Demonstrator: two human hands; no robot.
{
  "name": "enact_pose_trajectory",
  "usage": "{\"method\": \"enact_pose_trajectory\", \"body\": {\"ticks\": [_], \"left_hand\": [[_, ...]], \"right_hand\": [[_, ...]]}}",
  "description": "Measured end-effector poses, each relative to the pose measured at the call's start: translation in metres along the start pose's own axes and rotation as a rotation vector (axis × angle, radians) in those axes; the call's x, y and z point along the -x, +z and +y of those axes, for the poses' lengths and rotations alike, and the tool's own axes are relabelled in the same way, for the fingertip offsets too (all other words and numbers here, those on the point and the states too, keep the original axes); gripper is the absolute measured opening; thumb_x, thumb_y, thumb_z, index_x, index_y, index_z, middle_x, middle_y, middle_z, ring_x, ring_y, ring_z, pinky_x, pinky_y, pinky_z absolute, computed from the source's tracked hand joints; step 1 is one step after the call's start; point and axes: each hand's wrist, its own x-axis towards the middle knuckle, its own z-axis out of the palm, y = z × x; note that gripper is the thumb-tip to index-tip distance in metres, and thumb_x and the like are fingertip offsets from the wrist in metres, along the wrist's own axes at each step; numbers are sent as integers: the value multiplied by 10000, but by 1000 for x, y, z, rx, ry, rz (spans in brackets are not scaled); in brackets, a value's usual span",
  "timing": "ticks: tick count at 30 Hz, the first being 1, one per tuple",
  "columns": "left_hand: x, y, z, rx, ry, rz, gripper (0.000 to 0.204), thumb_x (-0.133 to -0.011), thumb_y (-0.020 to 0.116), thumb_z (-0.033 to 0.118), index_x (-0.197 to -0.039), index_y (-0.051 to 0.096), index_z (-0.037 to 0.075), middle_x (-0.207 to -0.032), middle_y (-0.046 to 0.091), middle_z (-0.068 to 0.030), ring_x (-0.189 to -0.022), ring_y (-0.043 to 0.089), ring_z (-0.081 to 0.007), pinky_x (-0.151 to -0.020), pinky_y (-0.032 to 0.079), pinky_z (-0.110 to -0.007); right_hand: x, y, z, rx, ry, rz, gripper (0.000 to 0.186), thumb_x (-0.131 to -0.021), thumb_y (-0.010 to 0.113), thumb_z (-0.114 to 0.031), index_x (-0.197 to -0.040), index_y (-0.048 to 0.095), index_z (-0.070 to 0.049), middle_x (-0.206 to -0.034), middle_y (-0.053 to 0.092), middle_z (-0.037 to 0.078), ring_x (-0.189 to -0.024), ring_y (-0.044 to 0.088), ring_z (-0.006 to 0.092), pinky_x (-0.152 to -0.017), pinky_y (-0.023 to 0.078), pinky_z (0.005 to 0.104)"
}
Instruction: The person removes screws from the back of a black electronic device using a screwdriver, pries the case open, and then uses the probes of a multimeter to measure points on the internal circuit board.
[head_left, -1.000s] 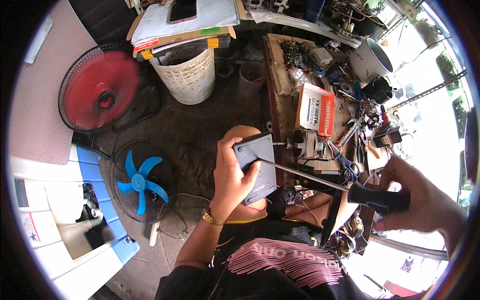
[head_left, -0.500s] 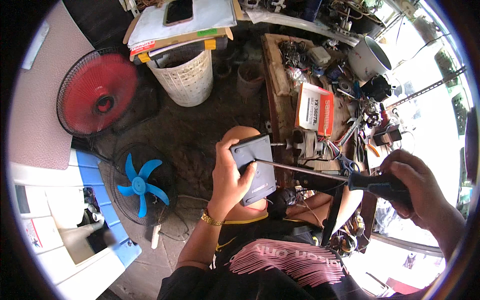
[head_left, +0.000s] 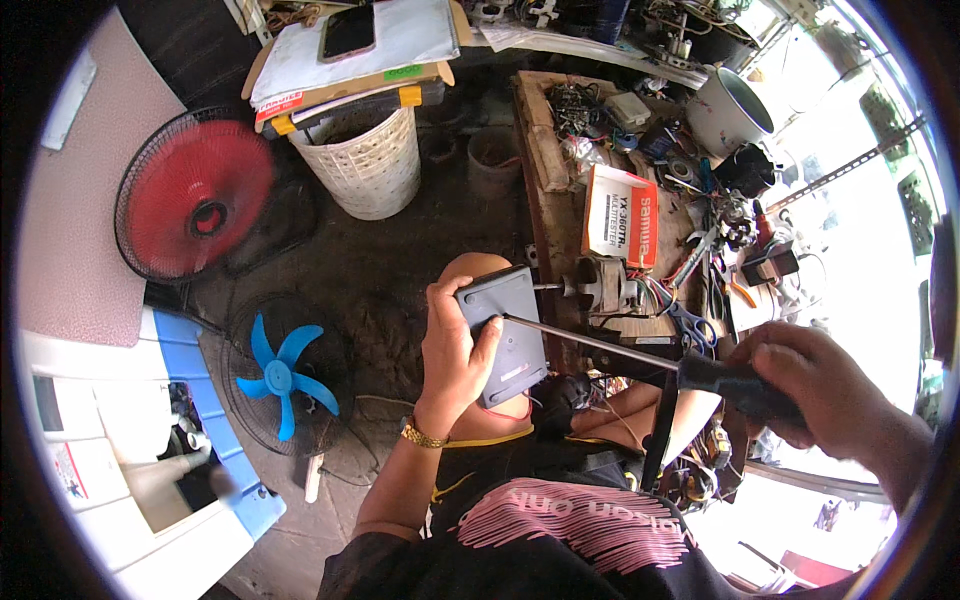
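My left hand [head_left: 455, 360] grips a flat dark grey device [head_left: 515, 345] over my knee [head_left: 480, 262], fingers round its left edge and thumb close to the screwdriver tip. The long screwdriver's steel shaft [head_left: 600, 343] runs from a point near the middle of the device's upward face out to the right. My right hand [head_left: 820, 385] is wrapped round its black handle [head_left: 715, 378]. A motor-like metal part with a shaft [head_left: 600, 285] sits just beyond the device, on the bench edge.
A wooden bench [head_left: 550, 150] holds a red-and-white box [head_left: 620, 215], scissors [head_left: 690, 325], pliers, wires and a pot [head_left: 727, 112]. At left are a red fan [head_left: 190, 190], a blue-bladed fan [head_left: 283, 377] and a white-and-blue appliance [head_left: 130, 450]. A phone [head_left: 347, 32] lies on stacked sheets above a white bin [head_left: 365, 165].
The device, screwdriver and my left hand have shifted slightly left in the view. My right hand has changed its angle on the handle, which now sits a little further left.
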Motion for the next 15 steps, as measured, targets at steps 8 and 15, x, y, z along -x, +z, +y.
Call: {"method": "enact_pose_trajectory", "body": {"ticks": [8,15], "left_hand": [[0,9,9,67,-67,-28,544,-828,640,70,-1287,354,14,-1208,494,-208,-1074,546,-319,-938,426,-397],[5,2,1,53,-91,-19,529,-828,652,113,-1261,359,31,-1209,493,-214,-1073,549,-416,-885,460,-441]], "right_hand": [[36,2,17,527,-805,243,297,-760,695,25,-970,489,-18,-966,605,177,-562,587,159,-509,507,248],[34,1,27,1125,-974,271,468,-711,728,-79,-1134,532,-41,-955,547,173,-666,644,292,-546,542,336]]}}
